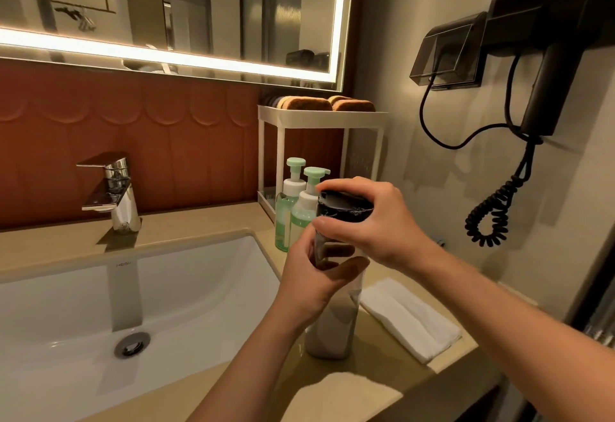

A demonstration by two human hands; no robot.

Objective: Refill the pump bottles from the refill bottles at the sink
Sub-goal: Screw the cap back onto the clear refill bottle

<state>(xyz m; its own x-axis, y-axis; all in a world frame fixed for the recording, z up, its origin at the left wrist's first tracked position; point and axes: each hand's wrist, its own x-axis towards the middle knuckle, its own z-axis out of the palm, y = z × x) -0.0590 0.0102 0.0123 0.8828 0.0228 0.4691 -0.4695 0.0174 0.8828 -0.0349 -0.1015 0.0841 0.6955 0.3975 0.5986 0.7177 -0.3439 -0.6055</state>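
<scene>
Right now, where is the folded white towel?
Head view: the folded white towel lies on the counter right of the sink, beside the dark-capped bottle gripped by left hand and right hand.

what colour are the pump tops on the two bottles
The pump tops are pale mint green, head view.

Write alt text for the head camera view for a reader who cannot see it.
A person's left hand grips a clear bottle standing on the counter right of the sink, while the right hand grips its black cap. Two green pump bottles stand behind it.
</scene>
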